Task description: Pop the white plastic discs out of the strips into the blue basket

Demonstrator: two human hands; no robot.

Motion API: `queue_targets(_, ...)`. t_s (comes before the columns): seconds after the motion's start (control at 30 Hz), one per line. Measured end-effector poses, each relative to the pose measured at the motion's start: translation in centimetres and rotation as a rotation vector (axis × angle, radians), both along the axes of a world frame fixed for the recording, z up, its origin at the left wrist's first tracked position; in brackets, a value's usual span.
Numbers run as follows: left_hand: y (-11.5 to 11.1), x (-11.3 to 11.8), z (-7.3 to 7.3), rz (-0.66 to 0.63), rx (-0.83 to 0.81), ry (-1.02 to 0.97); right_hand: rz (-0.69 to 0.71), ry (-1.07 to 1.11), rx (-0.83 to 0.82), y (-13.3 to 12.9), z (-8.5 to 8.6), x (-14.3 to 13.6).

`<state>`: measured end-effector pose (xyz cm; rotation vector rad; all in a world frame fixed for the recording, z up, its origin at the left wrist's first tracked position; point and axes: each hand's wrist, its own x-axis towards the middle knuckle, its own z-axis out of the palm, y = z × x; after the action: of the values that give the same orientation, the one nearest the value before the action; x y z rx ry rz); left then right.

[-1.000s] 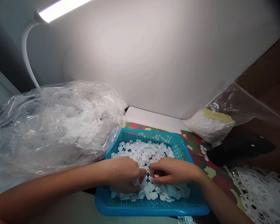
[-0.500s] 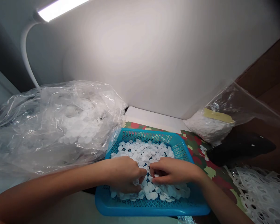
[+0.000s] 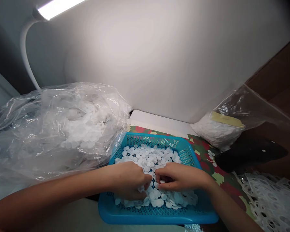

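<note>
A blue perforated plastic basket [image 3: 159, 219] holds a spread of small white discs [image 3: 151, 156]. My left hand [image 3: 130, 180] is down in the left middle of the basket, its fingers curled, with white pieces showing between thumb and fingers. Facing it from the right, my right hand [image 3: 175, 176] rests over the discs with its fingers bent inward towards the thumb. Whatever lies between its fingertips is too small to make out. A narrow gap with discs in it separates the two hands.
A large clear bag [image 3: 84, 129] of white pieces lies left. At the right are a smaller bag [image 3: 214, 132] with a yellow label, a black object [image 3: 253, 153] and a heap of white ringed scraps [image 3: 273, 199]. A lamp [image 3: 26, 51] stands at back left.
Both hands keep almost the same place and pose over the discs. The view has shifted very slightly.
</note>
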<state>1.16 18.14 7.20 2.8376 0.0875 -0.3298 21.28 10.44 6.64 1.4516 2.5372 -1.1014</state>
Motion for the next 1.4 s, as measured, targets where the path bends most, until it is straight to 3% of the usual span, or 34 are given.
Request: queue_targets(1.4, -0.08, -0.01, 0.05, 0.006, 0.007, -0.016, -0.003, -0.011, -0.005, -0.01, 0.09, -0.05)
